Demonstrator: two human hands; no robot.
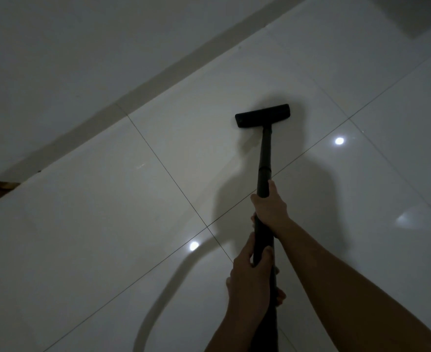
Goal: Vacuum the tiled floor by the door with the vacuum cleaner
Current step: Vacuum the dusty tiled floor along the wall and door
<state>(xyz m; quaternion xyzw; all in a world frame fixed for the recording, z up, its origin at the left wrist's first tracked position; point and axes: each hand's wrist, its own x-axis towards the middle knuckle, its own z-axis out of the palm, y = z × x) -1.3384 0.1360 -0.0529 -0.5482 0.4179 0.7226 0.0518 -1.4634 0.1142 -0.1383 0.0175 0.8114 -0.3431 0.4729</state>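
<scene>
While both my hands, right hand (pixel 270 208) ahead of left hand (pixel 250 278), wrap fingers round the wand (pixel 264 158), I'm mid-stroke; next, sweep the floor head (pixel 262 115) toward ten o'clock.

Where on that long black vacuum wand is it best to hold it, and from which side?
Grip the vacuum wand on its upper stretch, from above and behind, as both hands do now: right hand farther down, left hand nearer the body. The tube is slim, round and slanted toward the person, so fingers wrap it easily, and two spaced grips likely steer the floor nozzle better.
</scene>
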